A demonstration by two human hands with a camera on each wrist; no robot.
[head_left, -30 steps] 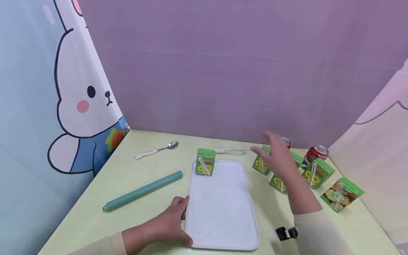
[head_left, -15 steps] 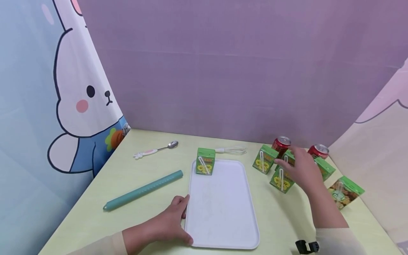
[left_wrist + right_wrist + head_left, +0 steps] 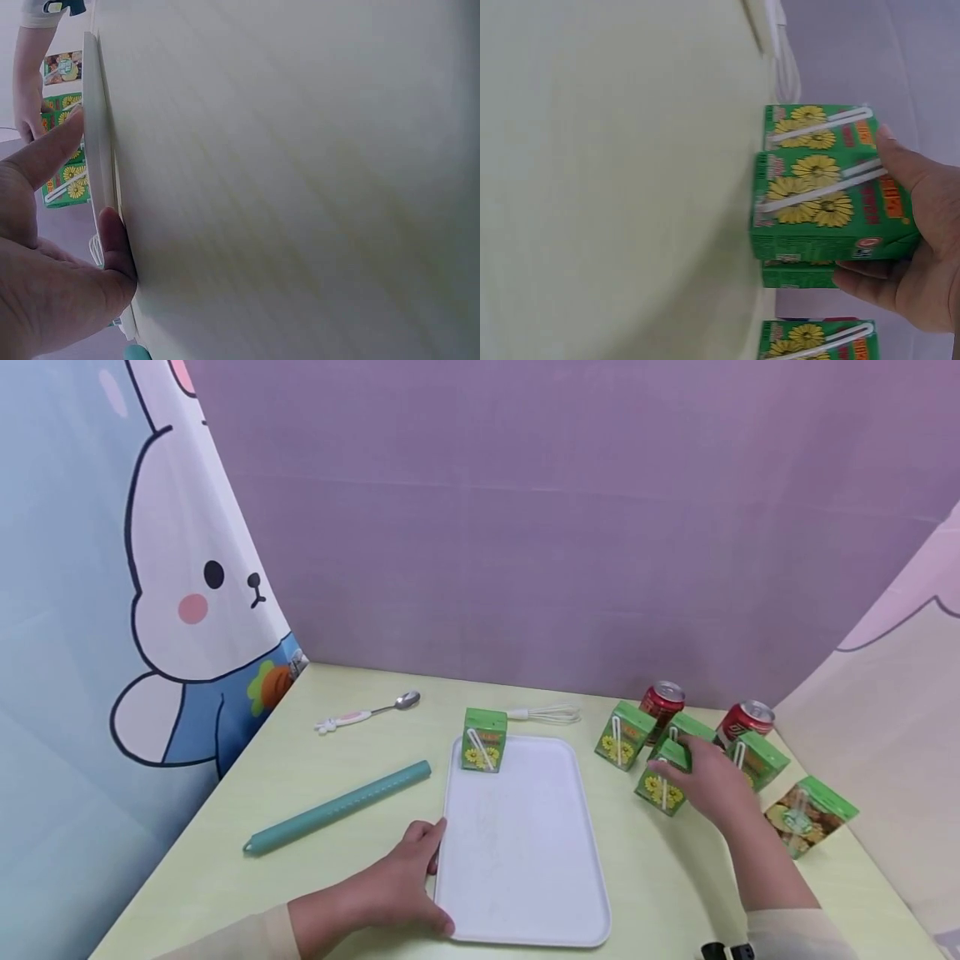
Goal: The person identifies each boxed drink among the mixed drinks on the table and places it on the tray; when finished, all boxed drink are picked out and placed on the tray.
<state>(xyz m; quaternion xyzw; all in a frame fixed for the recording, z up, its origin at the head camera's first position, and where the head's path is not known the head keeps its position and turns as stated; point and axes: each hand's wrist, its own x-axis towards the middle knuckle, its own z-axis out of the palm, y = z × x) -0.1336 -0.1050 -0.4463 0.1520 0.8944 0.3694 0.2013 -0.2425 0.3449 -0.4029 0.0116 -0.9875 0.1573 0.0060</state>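
My right hand [image 3: 717,783] grips a green drink carton [image 3: 660,789] with yellow flowers and a white straw on its front. In the right wrist view the thumb lies on one side of this carton [image 3: 817,199] and the fingers on the other, near its top. My left hand [image 3: 393,887] holds the left edge of a white rectangular tray [image 3: 525,852], its thumb at the near corner. The left wrist view shows thumb and a bent finger at the tray's rim [image 3: 96,127]. Another green carton [image 3: 483,742] stands upright at the tray's far left corner.
More green cartons [image 3: 624,735] crowd around the right hand, with two red cans [image 3: 663,703] behind. A brown-and-green box [image 3: 806,817] stands at the far right. A white whisk [image 3: 546,715] lies behind the tray; a spoon [image 3: 367,713] and a teal rod [image 3: 337,807] lie left.
My right hand has moved right and down from above the cartons onto the front carton and now grips it. The left hand and tray stay in place.
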